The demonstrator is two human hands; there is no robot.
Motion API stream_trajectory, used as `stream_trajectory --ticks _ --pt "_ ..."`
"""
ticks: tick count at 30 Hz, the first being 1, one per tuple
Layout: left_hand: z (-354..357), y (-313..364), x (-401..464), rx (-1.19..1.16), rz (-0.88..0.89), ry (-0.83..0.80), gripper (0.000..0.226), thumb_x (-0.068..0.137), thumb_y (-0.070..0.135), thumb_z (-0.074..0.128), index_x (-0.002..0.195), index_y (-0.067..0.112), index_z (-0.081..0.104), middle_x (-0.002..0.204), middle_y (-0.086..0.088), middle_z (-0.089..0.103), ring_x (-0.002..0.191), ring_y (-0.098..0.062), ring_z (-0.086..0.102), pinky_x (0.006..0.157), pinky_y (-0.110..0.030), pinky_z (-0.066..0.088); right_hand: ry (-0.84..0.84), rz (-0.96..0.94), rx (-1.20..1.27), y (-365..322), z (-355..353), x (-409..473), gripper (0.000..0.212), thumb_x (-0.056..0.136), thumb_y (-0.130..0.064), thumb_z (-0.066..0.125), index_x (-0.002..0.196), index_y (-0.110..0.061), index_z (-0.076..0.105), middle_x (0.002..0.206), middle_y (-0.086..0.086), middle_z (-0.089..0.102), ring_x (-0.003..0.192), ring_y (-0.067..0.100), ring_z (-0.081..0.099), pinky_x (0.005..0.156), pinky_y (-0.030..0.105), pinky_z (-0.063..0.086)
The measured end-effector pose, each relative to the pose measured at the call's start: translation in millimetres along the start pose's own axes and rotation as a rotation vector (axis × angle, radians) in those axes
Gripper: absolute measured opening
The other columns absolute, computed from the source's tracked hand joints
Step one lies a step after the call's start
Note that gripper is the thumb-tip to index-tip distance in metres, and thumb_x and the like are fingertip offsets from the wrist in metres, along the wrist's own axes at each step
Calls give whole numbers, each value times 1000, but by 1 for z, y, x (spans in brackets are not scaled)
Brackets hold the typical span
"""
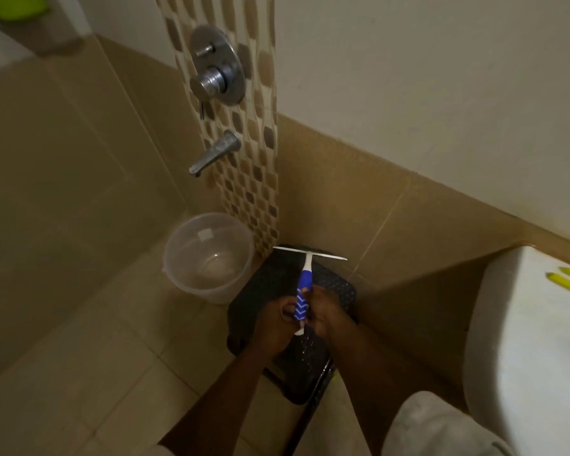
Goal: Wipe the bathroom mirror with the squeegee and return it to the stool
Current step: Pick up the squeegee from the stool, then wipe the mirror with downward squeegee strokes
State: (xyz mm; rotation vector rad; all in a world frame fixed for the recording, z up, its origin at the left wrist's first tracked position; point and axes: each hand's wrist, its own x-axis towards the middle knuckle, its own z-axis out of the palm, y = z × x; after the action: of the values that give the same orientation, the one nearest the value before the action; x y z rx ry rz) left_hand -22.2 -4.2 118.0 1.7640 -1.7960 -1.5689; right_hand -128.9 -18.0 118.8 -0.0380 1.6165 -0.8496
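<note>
Nearest the camera, both forearms reach down over the stool, a dark perforated plastic seat set in the corner of the tiled floor. The left hand has its fingers curled against the left side of the squeegee handle; the right hand closes on the handle from the other side, thumb near the blue grip. Both hands hold it — whether the handle rests on the seat or is raised just above it cannot be told.

Location of the task item: over the stool, handle toward the person, white blade bar lying across the far edge of the seat, near the wall.

Handling judgement: the squeegee appears light and rigid, a plastic handle with a ribbed blue-and-white grip zone that should resist slipping even when wet. The blade edge is likely soft rubber and the part most easily nicked or bent. Best hold is the patterned grip section, as now, not the thin white neck below the blade. One hand should suffice.

Containers: a translucent bucket stands on the floor just beside the stool's far-left corner. It looks empty or nearly so; a little water at the bottom cannot be ruled out.

Beyond, a wall tap and a mixer plate — no mirror is in view
</note>
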Motion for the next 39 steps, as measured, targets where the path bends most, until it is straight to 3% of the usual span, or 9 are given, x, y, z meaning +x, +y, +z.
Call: stream_trajectory --ticks 8,10,13,17,23,26,28,36,39 --pt "-17 31 -51 -117 39 43 35 79 6 69 110 20 61 98 8 63 83 1 57 67 -13 43 -75 -94 -18 -15 -11 -69 35 98 -12 45 133 -11 46 121 16 58 102 27 62 94 44 52" --pt "-24 41 -66 -160 42 53 38 80 5 68 113 20 60 98 9 64 82 0 61 65 -14 48 -95 -136 -29 -21 -15 -91 37 98 -11 45 135 -11 45 117 14 58 98 25 62 84 40 55" --pt "-41 65 -89 -226 52 120 33 87 8 60 119 16 59 109 -3 65 95 -17 64 84 -35 55 -130 -221 -58 -37 -23 -132 36 98 -9 45 134 -9 46 104 10 59 85 20 60 64 30 50" --pt "-67 112 -116 -329 100 182 28 92 12 56 120 14 58 104 -3 64 84 -12 64 64 -22 48 -174 -336 -98 -63 -32 -185 36 97 -9 48 132 -7 47 106 13 61 81 19 59 60 29 47" --pt "-92 193 -159 -334 263 287 19 95 15 51 97 5 66 88 -14 68 79 -27 64 72 -37 51 -219 -576 -138 -103 -47 -262 30 94 -8 51 123 -2 56 111 22 64 95 33 63 85 43 53" --pt "-92 230 -182 -416 350 310 21 96 13 49 84 7 66 66 -7 61 60 -18 57 58 -27 45 -273 -676 -83 -122 -60 -304 23 95 0 49 116 3 57 81 14 64 60 17 65 50 21 53" --pt "-89 254 -199 -460 411 295 22 97 15 47 88 8 66 59 -2 58 52 -13 52 49 -24 40 -295 -745 -67 -133 -72 -330 21 95 1 48 113 4 58 74 13 63 47 14 63 41 21 50" --pt "-78 347 -264 -425 681 344 21 96 19 49 102 9 67 92 -13 71 79 -26 67 64 -34 53 -222 -1047 -139 -168 -128 -413 29 90 6 49 116 2 60 96 19 64 80 29 64 75 41 58" --pt "-73 376 -290 -415 778 340 22 96 19 49 103 9 67 96 -15 71 89 -31 68 77 -44 54 -217 -1131 -146 -176 -150 -439 28 91 2 50 116 -1 61 102 17 65 80 25 66 65 29 56"
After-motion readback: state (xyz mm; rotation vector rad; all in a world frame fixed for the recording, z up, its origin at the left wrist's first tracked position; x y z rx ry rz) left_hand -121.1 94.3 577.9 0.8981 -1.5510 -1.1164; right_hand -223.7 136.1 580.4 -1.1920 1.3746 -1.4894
